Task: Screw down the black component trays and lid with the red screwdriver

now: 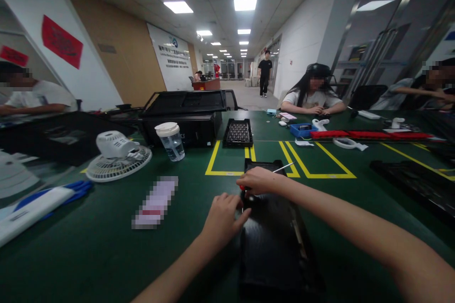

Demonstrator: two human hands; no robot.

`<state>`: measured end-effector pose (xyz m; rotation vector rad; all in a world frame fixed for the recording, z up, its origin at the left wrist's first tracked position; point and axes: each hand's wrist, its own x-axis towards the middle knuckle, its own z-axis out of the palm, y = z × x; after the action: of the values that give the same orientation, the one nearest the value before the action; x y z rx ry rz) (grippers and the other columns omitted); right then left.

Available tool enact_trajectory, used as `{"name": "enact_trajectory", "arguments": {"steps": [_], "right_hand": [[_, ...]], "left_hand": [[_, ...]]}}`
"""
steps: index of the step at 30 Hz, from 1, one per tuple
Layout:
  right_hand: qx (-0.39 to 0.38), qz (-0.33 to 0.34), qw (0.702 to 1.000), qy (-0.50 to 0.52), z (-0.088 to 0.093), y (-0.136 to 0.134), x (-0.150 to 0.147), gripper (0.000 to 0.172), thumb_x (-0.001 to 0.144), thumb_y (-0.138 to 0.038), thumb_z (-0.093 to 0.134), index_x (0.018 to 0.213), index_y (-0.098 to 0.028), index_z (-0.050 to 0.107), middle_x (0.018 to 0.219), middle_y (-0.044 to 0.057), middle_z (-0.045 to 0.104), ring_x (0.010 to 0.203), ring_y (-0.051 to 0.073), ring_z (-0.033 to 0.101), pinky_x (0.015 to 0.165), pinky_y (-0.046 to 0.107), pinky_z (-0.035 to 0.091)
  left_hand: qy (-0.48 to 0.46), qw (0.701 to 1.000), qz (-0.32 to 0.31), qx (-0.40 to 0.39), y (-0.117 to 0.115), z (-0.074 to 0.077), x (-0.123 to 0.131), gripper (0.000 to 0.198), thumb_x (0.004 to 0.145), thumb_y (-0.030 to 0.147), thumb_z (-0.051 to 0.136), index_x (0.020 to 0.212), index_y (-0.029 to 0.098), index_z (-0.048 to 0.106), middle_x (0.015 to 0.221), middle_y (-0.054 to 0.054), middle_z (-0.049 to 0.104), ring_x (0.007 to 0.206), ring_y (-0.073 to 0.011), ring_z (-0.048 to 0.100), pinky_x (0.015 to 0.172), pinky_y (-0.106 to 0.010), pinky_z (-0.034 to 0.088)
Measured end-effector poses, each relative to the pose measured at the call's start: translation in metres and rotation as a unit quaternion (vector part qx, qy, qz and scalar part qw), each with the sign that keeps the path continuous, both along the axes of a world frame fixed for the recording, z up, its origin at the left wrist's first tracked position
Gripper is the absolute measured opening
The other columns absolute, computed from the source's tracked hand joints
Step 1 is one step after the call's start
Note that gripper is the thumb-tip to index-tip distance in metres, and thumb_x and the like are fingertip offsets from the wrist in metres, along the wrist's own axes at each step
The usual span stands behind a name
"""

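My right hand [259,181] is closed around a screwdriver [285,167]. A bit of its red handle shows at the fingers, and its metal shaft points up and to the right, away from the work. My left hand [224,213] is at the left edge of a long black plastic tray or panel [270,241], thumb and fingers apart. Whether a tiny part lies near its fingertips I cannot make out. The black panel lies lengthwise in front of me, and a black tray end [263,164] shows just beyond my right hand.
Leftward are a pixelated pinkish card [156,203], a lidded plastic cup [172,144], a white fan [117,156] and blue gloves [76,191]. Ahead, a black tray of small round parts [239,132] stands near yellow tape outlines [231,173]. A blue bin [302,129] and seated people are farther off.
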<state>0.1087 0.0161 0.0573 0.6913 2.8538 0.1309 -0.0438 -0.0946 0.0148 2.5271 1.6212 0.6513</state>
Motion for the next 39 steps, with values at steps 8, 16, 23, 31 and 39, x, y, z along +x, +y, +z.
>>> {"name": "enact_trajectory", "arguments": {"steps": [8,16,23,31,39], "right_hand": [[0.040,-0.138,0.989,0.016,-0.008,0.033,0.016,0.034,0.081,-0.042,0.051,0.102,-0.016,0.055,0.096,0.014,0.064,0.088,0.027,0.063,0.068,0.030,0.044],[0.058,-0.254,0.965,0.031,-0.018,0.035,0.038,0.034,0.084,-0.040,0.049,0.106,-0.015,0.053,0.099,0.017,0.063,0.091,0.029,0.062,0.070,0.033,0.044],[0.056,-0.303,0.950,0.047,-0.022,0.027,0.057,0.032,0.084,-0.042,0.047,0.102,-0.016,0.053,0.099,0.015,0.063,0.092,0.027,0.061,0.072,0.031,0.043],[0.051,-0.332,0.940,0.064,-0.026,0.021,0.075,0.032,0.084,-0.043,0.047,0.099,-0.016,0.052,0.097,0.014,0.063,0.092,0.027,0.061,0.071,0.031,0.042],[0.049,-0.345,0.931,0.110,-0.033,0.015,0.086,0.027,0.084,-0.042,0.047,0.090,-0.017,0.054,0.088,0.011,0.063,0.084,0.025,0.061,0.066,0.029,0.041]], "left_hand": [[0.043,0.990,-0.131,-0.007,-0.013,0.008,0.004,0.027,0.082,0.044,0.049,0.092,0.020,0.058,0.087,-0.004,0.062,0.084,-0.0198,0.052,0.078,-0.035,0.035],[0.117,0.982,-0.149,-0.027,-0.005,0.006,-0.003,0.031,0.072,0.043,0.064,0.094,0.022,0.059,0.089,-0.003,0.063,0.088,-0.0202,0.054,0.078,-0.033,0.035],[0.124,0.982,-0.139,-0.039,0.002,0.001,-0.008,0.017,0.077,0.029,0.063,0.093,0.024,0.061,0.088,-0.001,0.062,0.085,-0.0178,0.056,0.074,-0.030,0.037],[0.113,0.984,-0.134,-0.021,0.006,-0.005,-0.006,0.017,0.078,0.026,0.061,0.095,0.023,0.060,0.091,-0.001,0.061,0.084,-0.0178,0.055,0.073,-0.030,0.040],[0.106,0.985,-0.137,-0.012,0.006,-0.006,-0.004,0.015,0.079,0.025,0.060,0.094,0.022,0.061,0.091,-0.002,0.061,0.084,-0.0169,0.055,0.073,-0.029,0.040]]}}
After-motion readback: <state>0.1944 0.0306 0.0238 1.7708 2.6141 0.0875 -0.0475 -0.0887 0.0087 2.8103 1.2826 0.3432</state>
